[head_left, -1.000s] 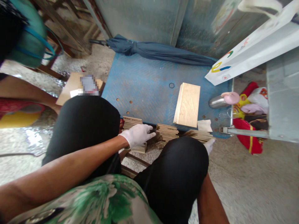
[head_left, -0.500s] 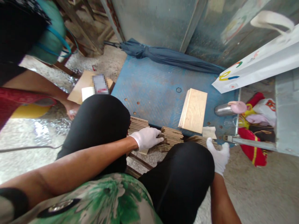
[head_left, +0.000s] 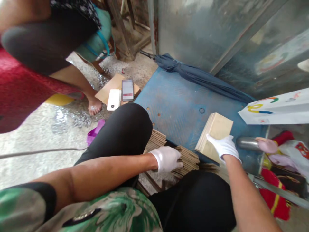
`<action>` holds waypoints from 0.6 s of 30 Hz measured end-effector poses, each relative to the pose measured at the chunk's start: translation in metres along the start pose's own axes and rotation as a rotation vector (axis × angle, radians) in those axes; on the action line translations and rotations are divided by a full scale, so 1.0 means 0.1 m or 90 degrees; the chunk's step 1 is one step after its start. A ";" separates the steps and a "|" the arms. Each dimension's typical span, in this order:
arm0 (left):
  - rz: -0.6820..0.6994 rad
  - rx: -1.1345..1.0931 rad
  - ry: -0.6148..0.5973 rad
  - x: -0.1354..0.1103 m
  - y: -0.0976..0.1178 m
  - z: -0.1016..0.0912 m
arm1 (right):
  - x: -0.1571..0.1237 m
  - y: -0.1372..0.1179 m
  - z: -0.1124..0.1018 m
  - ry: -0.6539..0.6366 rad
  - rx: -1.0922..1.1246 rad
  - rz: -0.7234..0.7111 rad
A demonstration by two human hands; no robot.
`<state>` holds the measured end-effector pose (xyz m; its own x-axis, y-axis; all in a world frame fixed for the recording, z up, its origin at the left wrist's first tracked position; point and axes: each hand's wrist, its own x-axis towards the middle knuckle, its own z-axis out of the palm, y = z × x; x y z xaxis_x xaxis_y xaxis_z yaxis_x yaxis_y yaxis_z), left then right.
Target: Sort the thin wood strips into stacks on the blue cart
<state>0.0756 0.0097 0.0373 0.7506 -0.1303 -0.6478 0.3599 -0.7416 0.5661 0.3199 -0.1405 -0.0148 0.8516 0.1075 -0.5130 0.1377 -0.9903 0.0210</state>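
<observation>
Basically two gloved hands, two wood piles, one raised blue slab.
left hand [head_left: 167, 158]: white glove, palm down on the low veneer pile [head_left: 187, 159]; fingers curled over its near top edge, thumb hidden, so cannot tell if it pinches a sheet or only presses.
right hand [head_left: 223, 146]: white glove, fingers together and laid flat on the near right corner of the pale board stack [head_left: 214, 135]; resting on it, not wrapped round it.
pale board stack: lies flat on the blue platform [head_left: 178, 106], long axis running from near-left to far-right, away from the body; edges squared up.
veneer pile: at the platform's near edge, between the knees, lower than the pale stack; strips fan out toward the right. A second darker pile [head_left: 156, 140] sits just left of it, against the left knee [head_left: 125, 129].
which hand is nearer: right for the pale stack, left for the veneer pile; the two hands are well apart.
open room: bare blue platform to the far left of the pale stack; folded umbrella [head_left: 200, 77] bounds the far side.
tight side: steel flask [head_left: 251, 143] just right of the pale stack, white bag [head_left: 277, 108] overhanging beyond it.
others: another person's bare foot [head_left: 94, 104] on wet floor at left, near a phone [head_left: 113, 100] on cardboard.
</observation>
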 end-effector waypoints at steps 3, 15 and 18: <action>-0.003 -0.018 -0.015 -0.02 0.04 -0.02 | 0.10 -0.07 0.02 -0.057 -0.037 0.034; -0.012 -0.038 -0.015 -0.08 0.10 0.00 | 0.02 -0.27 0.07 0.022 0.045 0.108; -0.007 -0.031 -0.013 -0.08 0.10 0.02 | 0.06 -0.28 0.07 0.037 0.060 0.103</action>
<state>0.0725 0.0020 0.0469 0.7352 -0.1362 -0.6640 0.3950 -0.7100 0.5830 0.3174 -0.1132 -0.0243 0.8871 -0.0514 -0.4586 -0.0490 -0.9987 0.0173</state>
